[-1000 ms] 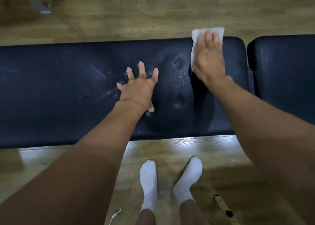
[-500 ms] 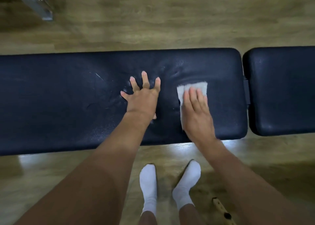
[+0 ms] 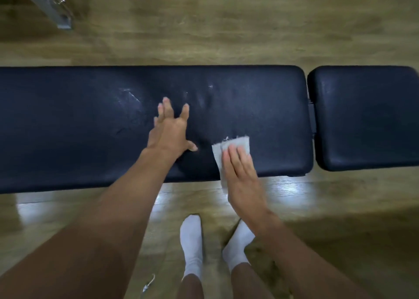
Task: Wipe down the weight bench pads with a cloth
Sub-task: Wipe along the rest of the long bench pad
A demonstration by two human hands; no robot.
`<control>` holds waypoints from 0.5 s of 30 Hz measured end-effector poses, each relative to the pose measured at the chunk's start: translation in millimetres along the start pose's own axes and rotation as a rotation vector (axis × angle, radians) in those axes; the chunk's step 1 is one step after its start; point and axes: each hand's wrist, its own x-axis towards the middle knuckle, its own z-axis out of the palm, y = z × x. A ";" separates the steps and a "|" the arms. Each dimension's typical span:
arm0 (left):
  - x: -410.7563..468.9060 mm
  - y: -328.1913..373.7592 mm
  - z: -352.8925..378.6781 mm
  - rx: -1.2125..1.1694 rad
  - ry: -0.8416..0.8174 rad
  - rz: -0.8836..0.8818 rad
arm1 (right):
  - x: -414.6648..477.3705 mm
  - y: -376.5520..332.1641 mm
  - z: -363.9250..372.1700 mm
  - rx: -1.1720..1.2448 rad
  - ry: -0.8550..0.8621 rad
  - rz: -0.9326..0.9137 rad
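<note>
A long black bench pad (image 3: 79, 128) runs across the view, with a shorter black pad (image 3: 367, 117) to its right across a narrow gap. My right hand (image 3: 242, 176) presses flat on a white cloth (image 3: 238, 143) at the long pad's near edge; the cloth's lower end hangs over that edge under my palm. My left hand (image 3: 170, 128) rests on the middle of the long pad, fingers spread, holding nothing. Faint white scuffs mark the pad left of my left hand.
Wooden floor (image 3: 226, 26) lies all around the bench. A grey metal frame leg (image 3: 56, 10) stands at the top left. My feet in white socks (image 3: 192, 242) are on the floor just below the pad. A small white object (image 3: 148, 285) lies near the bottom edge.
My right hand has dragged the cloth from the far edge of the long pad back to its near edge. My left hand stayed on the pad, its fingers drawing closer together.
</note>
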 end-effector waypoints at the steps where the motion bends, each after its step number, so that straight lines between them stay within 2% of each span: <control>1: -5.3 -12.0 1.1 0.010 -0.010 -0.034 | -6.7 -1.1 2.1 0.027 0.012 0.005; 4: -13.9 -34.2 5.7 0.095 -0.042 -0.049 | 27.8 -2.2 -6.8 0.035 0.027 0.007; 8: -4.6 -31.9 8.9 0.079 -0.061 -0.046 | 145.8 6.3 -31.9 0.038 0.168 0.087; 11: -1.4 -33.5 8.6 0.092 -0.073 -0.042 | 213.1 11.5 -53.2 0.026 0.170 0.125; 13: -2.1 -32.8 7.6 0.098 -0.075 -0.043 | 214.6 10.2 -54.9 0.029 0.162 0.125; 15: -5.5 -30.2 6.2 0.094 -0.080 -0.043 | 177.8 4.2 -44.6 0.019 0.148 0.095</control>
